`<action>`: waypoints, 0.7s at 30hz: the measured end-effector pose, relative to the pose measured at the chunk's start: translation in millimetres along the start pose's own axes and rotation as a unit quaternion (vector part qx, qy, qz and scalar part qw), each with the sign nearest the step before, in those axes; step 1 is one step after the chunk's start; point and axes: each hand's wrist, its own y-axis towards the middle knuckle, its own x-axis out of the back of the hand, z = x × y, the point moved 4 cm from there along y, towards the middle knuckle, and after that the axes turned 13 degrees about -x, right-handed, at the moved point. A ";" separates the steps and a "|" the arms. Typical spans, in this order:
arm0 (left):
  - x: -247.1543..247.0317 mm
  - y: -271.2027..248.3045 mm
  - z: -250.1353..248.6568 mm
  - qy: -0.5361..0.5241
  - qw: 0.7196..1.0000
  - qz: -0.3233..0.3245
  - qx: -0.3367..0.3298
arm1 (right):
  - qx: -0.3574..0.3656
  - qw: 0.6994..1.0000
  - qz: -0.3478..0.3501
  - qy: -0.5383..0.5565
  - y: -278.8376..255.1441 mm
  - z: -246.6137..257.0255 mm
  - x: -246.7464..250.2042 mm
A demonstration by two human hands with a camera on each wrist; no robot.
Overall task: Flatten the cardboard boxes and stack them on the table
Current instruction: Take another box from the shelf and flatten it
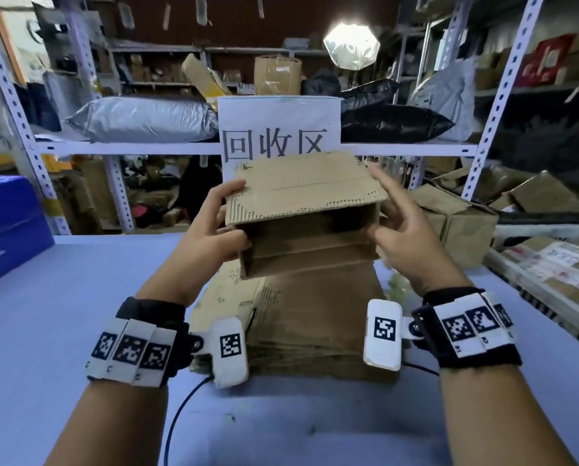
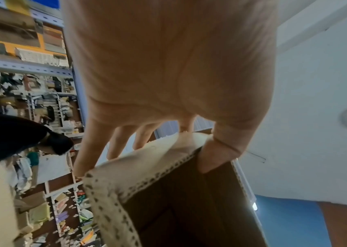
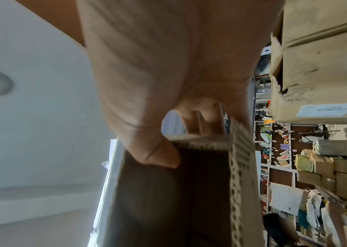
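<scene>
I hold a small brown cardboard box (image 1: 301,210) in the air above the table, its open end facing me. My left hand (image 1: 219,227) grips its left wall, thumb inside the opening and fingers outside. My right hand (image 1: 394,223) pinches the right wall the same way, thumb inside. The left wrist view shows the box's torn edge (image 2: 147,168) under my left hand (image 2: 168,137); the right wrist view shows my right hand (image 3: 189,142) pinching the wall of the box (image 3: 240,167). Below lies a stack of flattened cardboard (image 1: 315,317) on the blue table (image 1: 62,297).
A white paper sign (image 1: 279,129) hangs on the shelf rack (image 1: 130,148) behind the table. A blue box (image 1: 9,227) stands at the left edge. Taped cardboard cartons (image 1: 459,223) crowd the right side. A black cable (image 1: 180,412) trails from my left wrist.
</scene>
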 end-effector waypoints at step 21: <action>20.5 -15.7 2.4 -0.052 0.994 0.068 -0.075 | -0.084 0.973 0.013 0.214 -4.9 -9.1 -12.3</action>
